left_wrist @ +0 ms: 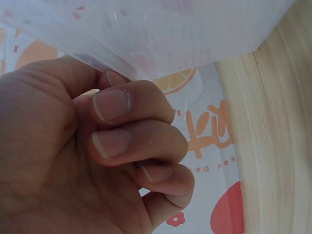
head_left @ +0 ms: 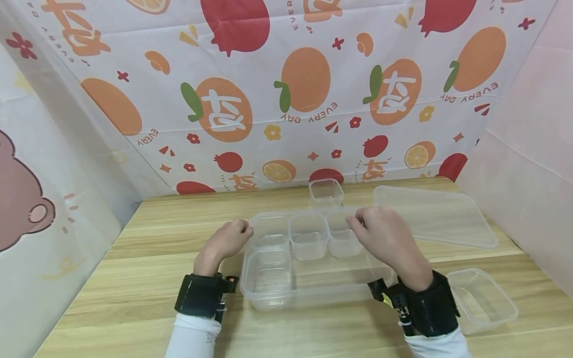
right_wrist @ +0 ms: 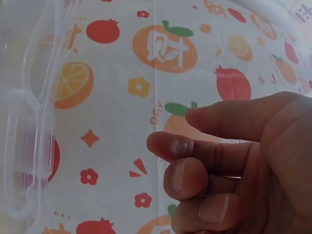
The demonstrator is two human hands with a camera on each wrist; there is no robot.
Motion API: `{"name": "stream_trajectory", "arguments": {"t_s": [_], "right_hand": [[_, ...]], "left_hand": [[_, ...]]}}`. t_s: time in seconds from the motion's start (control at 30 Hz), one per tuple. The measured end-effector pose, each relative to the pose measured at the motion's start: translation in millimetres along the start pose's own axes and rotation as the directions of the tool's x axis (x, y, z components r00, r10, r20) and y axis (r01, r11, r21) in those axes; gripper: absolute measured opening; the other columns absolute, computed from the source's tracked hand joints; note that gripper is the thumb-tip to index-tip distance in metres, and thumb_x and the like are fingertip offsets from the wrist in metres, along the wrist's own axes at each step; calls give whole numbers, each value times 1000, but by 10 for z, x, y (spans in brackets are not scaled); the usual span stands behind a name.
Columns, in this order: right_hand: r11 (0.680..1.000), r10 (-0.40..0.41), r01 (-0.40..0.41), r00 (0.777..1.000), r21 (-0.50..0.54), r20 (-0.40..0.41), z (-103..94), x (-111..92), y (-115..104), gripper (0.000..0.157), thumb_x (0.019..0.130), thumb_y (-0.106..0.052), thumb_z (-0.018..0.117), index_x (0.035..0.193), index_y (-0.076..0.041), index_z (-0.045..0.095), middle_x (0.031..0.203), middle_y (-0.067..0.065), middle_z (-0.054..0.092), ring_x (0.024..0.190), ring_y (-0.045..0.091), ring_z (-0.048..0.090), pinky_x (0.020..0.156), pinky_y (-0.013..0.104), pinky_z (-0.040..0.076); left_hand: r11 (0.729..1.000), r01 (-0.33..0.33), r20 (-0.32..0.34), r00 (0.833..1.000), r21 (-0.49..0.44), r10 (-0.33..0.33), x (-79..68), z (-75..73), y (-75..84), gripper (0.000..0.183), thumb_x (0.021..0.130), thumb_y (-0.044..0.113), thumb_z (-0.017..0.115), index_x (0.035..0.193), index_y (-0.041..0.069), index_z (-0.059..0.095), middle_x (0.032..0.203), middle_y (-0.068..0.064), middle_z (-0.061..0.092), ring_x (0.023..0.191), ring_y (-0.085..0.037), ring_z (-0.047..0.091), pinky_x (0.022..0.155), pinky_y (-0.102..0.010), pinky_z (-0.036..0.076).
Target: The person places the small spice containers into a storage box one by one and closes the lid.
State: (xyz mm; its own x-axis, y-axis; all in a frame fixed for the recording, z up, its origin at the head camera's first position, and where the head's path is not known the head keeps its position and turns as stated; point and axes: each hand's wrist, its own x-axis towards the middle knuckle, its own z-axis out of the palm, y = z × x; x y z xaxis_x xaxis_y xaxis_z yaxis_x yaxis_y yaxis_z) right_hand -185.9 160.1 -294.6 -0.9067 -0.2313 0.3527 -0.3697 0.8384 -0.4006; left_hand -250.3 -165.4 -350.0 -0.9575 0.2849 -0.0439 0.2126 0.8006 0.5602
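Note:
A large clear plastic container (head_left: pixel 313 296) lies on the table, with several small clear boxes inside: a front-left box (head_left: pixel 270 273), a back-left one (head_left: pixel 271 231), a back-middle box (head_left: pixel 309 243) and a back-right one (head_left: pixel 343 238). At its left rim, my left hand (head_left: pixel 226 241) pinches the edge. The left wrist view shows the curled fingers (left_wrist: pixel 141 107) against the translucent wall (left_wrist: pixel 161 34). My right hand (head_left: pixel 387 238) hovers over the container's right part, fingers loosely bent. In the right wrist view, nothing sits between that thumb and index finger (right_wrist: pixel 170 146).
Behind the container stands another small clear box (head_left: pixel 326 194). A flat translucent lid (head_left: pixel 443 216) lies at the back right. One more clear box (head_left: pixel 483 301) is beside my right wrist. A fruit-printed cloth (head_left: pixel 268 99) hangs behind the wooden table (head_left: pixel 147 278).

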Motion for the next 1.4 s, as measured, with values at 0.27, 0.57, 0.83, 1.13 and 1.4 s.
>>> {"name": "stream_trajectory", "arguments": {"t_s": [0.27, 0.57, 0.83, 1.13, 1.4], "right_hand": [[999, 34, -34, 999, -12, -9, -112, -28, 89, 41, 100, -16, 62, 60, -12, 56, 53, -3, 34, 48, 16, 35, 49, 29, 28], [997, 69, -70, 997, -39, -27, -274, -89, 268, 43, 100, -16, 61, 58, -13, 51, 53, -2, 34, 49, 17, 36, 51, 32, 29], [995, 83, -86, 995, -43, -63, -380, -129, 440, 44, 100, -17, 60, 58, -13, 50, 54, -3, 33, 49, 17, 34, 50, 32, 26], [991, 123, -125, 992, -38, -40, -441, -157, 493, 42, 101, -20, 61, 60, -11, 56, 54, -3, 33, 50, 18, 35, 50, 32, 27], [985, 164, -165, 986, -51, -16, -515, -213, 541, 38, 101, -20, 61, 63, -10, 61, 55, -2, 35, 53, 19, 37, 52, 33, 29]], "left_hand": [[1000, 2, 4, 1000, -1, -2, 0, -9, 7, 35, 102, 10, 43, 67, 12, 38, 64, 1, 31, 56, -15, 29, 57, -32, 29], [1000, 6, 7, 1000, 4, -6, 7, -4, 3, 35, 102, 10, 43, 67, 11, 39, 64, 0, 32, 57, -15, 30, 57, -31, 30], [1000, 3, 7, 1000, 12, -3, 10, -5, 1, 34, 102, 11, 42, 68, 11, 39, 65, 0, 33, 57, -15, 31, 57, -32, 30], [1000, 16, 7, 1000, 15, -16, 10, -5, 4, 34, 102, 11, 43, 68, 11, 41, 65, -1, 34, 58, -16, 33, 57, -32, 31], [1000, 11, 5, 1000, 16, -11, 10, -1, 5, 33, 102, 11, 43, 68, 11, 42, 65, -1, 35, 57, -16, 34, 56, -32, 31]]}}
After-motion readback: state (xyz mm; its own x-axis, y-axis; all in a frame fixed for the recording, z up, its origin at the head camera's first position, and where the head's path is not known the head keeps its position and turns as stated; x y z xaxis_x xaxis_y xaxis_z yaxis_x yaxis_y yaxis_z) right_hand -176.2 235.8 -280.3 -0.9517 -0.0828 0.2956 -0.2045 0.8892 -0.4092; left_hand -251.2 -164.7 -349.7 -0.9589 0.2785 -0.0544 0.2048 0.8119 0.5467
